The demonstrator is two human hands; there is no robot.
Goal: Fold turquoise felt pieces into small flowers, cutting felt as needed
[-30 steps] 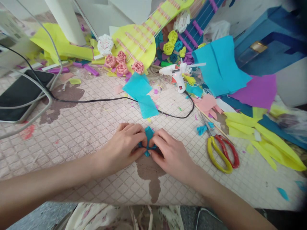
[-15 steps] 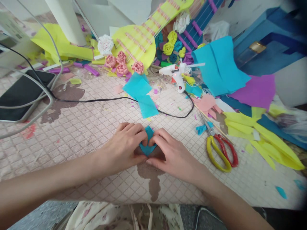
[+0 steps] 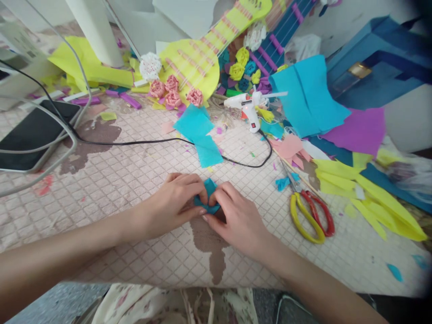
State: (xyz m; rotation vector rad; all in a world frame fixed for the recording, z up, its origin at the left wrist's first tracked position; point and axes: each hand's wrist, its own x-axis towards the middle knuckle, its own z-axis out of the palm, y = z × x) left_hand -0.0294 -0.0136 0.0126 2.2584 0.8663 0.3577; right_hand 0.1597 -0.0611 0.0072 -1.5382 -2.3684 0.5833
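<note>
A small folded piece of blue paper (image 3: 209, 198) lies on the pink quilted table cover near the front edge. My left hand (image 3: 172, 204) pinches its left side with curled fingers. My right hand (image 3: 232, 216) pinches its right side, thumb tucked underneath. Both hands rest on the cover and hide most of the piece.
Red-and-yellow scissors (image 3: 312, 213) lie to the right. A white glue gun (image 3: 248, 104) stands behind, its black cord (image 3: 243, 163) curving across the cover. A blue paper strip (image 3: 200, 135), a yellow paper guitar (image 3: 195, 63) with paper roses, coloured sheets (image 3: 308, 94) and a phone (image 3: 30, 132) surround.
The fingers of both hands have closed tighter around the blue piece, and less of it shows. The view has shifted slightly.
</note>
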